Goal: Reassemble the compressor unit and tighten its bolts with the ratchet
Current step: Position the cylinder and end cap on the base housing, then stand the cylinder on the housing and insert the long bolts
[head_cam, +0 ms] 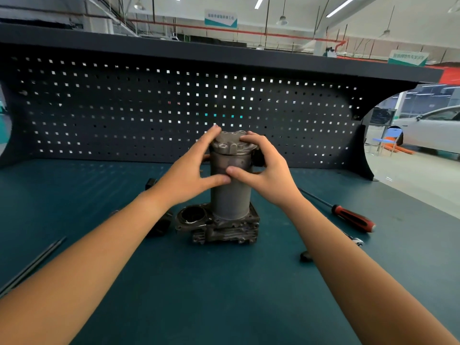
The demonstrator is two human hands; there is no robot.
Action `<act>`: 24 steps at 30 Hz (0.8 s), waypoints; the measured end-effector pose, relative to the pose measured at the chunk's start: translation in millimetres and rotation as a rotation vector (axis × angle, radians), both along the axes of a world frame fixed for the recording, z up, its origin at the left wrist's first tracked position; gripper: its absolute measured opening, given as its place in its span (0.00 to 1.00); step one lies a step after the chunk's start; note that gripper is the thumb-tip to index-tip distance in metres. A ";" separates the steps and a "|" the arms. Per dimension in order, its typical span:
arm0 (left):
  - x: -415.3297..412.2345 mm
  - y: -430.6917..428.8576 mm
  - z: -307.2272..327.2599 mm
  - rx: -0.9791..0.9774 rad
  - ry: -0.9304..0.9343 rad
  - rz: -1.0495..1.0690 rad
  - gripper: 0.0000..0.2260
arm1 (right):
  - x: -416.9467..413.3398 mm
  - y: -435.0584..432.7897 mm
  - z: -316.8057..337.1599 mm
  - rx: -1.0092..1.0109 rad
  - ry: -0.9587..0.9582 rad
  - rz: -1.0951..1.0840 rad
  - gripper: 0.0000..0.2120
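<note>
Grey compressor unit (230,197) stands mid-bench (99,192); left hand (190,171) and right hand (267,170) fingers (247,139) grip it.

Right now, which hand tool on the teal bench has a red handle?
The long-shafted screwdriver right of the grey metal compressor; the dark metal rods at left have none.

A single wide-angle view sits at the person's head, facing forward and down across the workbench (99,195) toward the pegboard (124,108) at its far edge. The left forearm (74,257) and right forearm (361,270) enter from the near corners. The metal cylinder (230,195) stands close, at centre. The workshop ceiling (298,11) fills the top.
</note>
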State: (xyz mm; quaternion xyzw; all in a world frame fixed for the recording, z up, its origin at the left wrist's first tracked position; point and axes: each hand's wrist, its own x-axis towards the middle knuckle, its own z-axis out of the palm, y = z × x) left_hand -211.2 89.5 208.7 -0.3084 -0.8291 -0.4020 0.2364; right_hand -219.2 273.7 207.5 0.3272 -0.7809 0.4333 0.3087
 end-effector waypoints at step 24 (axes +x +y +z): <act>177.1 -245.4 -95.3 -0.396 -0.633 0.734 0.12 | -14.0 6.1 -8.1 -0.083 0.031 0.082 0.25</act>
